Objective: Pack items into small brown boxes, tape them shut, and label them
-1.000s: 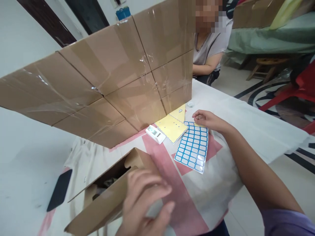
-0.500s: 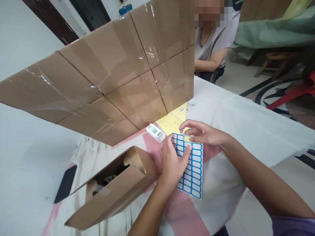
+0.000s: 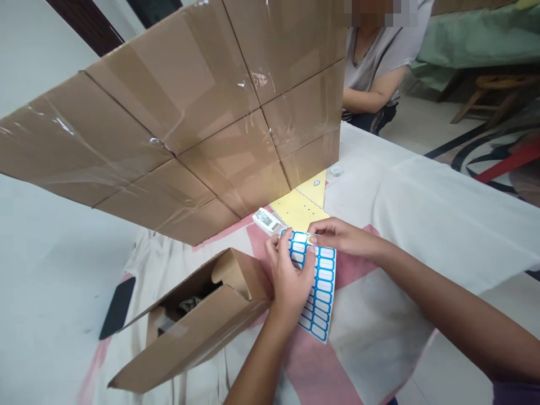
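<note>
A sheet of blue-bordered white labels (image 3: 319, 287) lies on the cloth-covered table (image 3: 422, 202) in front of me. My left hand (image 3: 290, 274) holds the sheet's left side, thumb on the labels and fingers curled around its edge. My right hand (image 3: 340, 236) pinches at the sheet's top edge with closed fingertips. An open brown cardboard box (image 3: 198, 326) sits just left of my left hand, with something dark inside it that I cannot make out.
A tall wall of taped cardboard boxes (image 3: 189, 112) stands behind. A yellow perforated sheet (image 3: 301, 205) and a small white device (image 3: 266, 220) lie at its foot. A black phone (image 3: 117, 306) lies far left. Another person (image 3: 373, 67) sits across the table.
My left hand came up from the box to grasp the label sheet. Both hands drew the sheet nearer to me and turned it; my right hand shifted to its top edge.
</note>
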{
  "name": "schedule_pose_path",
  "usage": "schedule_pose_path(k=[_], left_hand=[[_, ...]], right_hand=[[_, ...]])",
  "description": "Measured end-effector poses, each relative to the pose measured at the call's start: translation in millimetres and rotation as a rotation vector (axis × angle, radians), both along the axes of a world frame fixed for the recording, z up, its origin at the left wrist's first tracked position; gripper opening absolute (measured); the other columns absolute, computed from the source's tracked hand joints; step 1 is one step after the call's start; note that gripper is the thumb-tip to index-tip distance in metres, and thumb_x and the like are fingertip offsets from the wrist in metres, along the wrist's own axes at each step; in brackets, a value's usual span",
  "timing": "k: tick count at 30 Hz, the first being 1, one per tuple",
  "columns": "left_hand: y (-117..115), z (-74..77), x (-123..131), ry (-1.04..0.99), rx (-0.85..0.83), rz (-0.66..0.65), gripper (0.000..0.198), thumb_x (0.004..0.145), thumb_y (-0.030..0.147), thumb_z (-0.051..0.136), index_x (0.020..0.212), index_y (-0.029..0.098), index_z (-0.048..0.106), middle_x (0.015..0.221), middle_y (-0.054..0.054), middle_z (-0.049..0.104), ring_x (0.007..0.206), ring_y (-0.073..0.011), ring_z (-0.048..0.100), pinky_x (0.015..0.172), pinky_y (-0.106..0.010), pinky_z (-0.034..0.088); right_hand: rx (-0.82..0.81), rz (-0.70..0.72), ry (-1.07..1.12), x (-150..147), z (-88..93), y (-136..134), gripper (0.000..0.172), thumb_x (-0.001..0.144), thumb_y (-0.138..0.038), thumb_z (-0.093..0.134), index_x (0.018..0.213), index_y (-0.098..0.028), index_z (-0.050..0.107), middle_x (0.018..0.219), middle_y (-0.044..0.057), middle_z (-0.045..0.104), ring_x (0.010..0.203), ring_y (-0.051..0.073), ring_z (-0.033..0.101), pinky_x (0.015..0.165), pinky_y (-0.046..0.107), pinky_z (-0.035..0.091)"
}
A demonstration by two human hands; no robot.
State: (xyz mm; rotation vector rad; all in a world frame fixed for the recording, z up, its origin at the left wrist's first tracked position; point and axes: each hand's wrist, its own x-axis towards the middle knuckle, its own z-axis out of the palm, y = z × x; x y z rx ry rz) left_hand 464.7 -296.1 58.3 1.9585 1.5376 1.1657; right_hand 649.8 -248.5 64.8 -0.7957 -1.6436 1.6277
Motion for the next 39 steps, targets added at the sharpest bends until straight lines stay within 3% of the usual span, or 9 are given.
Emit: schedule_pose_path(k=[4,14,21,26,30,33,35,37,39], left_hand=[[0,4.0,-1,0.212,0.052,-0.007,0.040,0.096,0.041,0.057,0.133,0.026,0.061,0.146,-0.013,0.048,0.136,-0.0321,0.044,0.115,-0.055,0.034],[-3,10.8,1,0.365,0.112,-0.019,0.040,0.102,0.028,0.040,0.134,0.023,0.064,0.147,-0.006,0.057,0.130,-0.0286,0.047,0.111,-0.051,0.036],[1,5.3,0,0.181,0.020,-0.004,0.040,0.102,0.027,0.040,0.132,0.029,0.066,0.148,-0.005,0.054,0.133,-0.0267,0.046,0.115,-0.050,0.035],[3,3.0,-5,-0.032,0.086,-0.001,0.041,0.104,0.028,0.037,0.136,0.030,0.063,0.145,-0.006,0.051,0.137,-0.0226,0.043,0.116,-0.045,0.034],[-7,9.2,-10,-0.183,0.160,-0.101,0.038,0.104,0.025,0.037,0.127,0.024,0.067,0.125,-0.009,0.063,0.120,-0.0206,0.056,0.104,-0.041,0.044],[-28,18.3,-21,-0.268,0.175,-0.298,0.033,0.103,0.020,0.036,0.106,0.019,0.069,0.096,-0.007,0.069,0.093,-0.0176,0.064,0.084,-0.035,0.050],[-46,26.0,-37,-0.228,0.256,-0.372,0.032,0.103,0.023,0.036,0.095,0.018,0.066,0.084,-0.006,0.068,0.079,-0.0166,0.061,0.074,-0.035,0.048],[-66,35.0,-64,-0.109,0.356,-0.398,0.033,0.104,0.028,0.034,0.093,0.017,0.064,0.078,-0.005,0.066,0.072,-0.0159,0.058,0.067,-0.034,0.045],[-85,45.0,-101,0.018,0.441,-0.369,0.038,0.105,0.033,0.031,0.093,0.017,0.062,0.074,-0.004,0.063,0.070,-0.0153,0.058,0.064,-0.033,0.044]], right_hand=[[0.131,-0.018,-0.009,-4,7.9,-6,0.033,0.098,-0.047,0.059,0.082,-0.017,0.061,0.076,-0.002,0.057,0.071,0.012,0.051,0.067,0.026,0.041],[0.401,-0.052,-0.095,-8,5.6,-10,0.029,0.105,-0.036,0.048,0.088,-0.018,0.063,0.081,0.001,0.060,0.076,0.014,0.054,0.073,0.027,0.041],[0.411,-0.061,-0.181,-7,8.5,-12,0.030,0.105,-0.036,0.046,0.082,-0.019,0.057,0.079,0.000,0.058,0.071,0.014,0.050,0.066,0.027,0.038],[0.354,-0.089,-0.348,5,11.6,-7,0.033,0.101,-0.035,0.046,0.073,-0.020,0.049,0.068,-0.003,0.048,0.064,0.013,0.042,0.060,0.028,0.034],[0.337,-0.141,-0.602,36,-1.7,11,0.033,0.098,-0.034,0.047,0.068,-0.020,0.047,0.064,-0.002,0.047,0.062,0.014,0.044,0.059,0.029,0.034],[0.371,-0.244,-0.899,66,-24.6,27,0.027,0.093,-0.032,0.048,0.069,-0.020,0.052,0.068,0.002,0.055,0.063,0.017,0.050,0.061,0.032,0.038],[0.460,-0.426,-1.086,81,-38.5,35,0.020,0.088,-0.037,0.057,0.082,-0.019,0.061,0.077,0.008,0.061,0.068,0.022,0.056,0.061,0.036,0.042],[0.660,-0.672,-1.179,84,-43.0,39,0.034,0.083,-0.046,0.066,0.101,-0.017,0.065,0.089,0.017,0.063,0.078,0.032,0.061,0.063,0.042,0.047],[0.866,-0.791,-1.124,68,-33.4,38,0.043,0.086,-0.050,0.064,0.114,-0.018,0.064,0.103,0.023,0.063,0.094,0.041,0.062,0.072,0.052,0.051]])
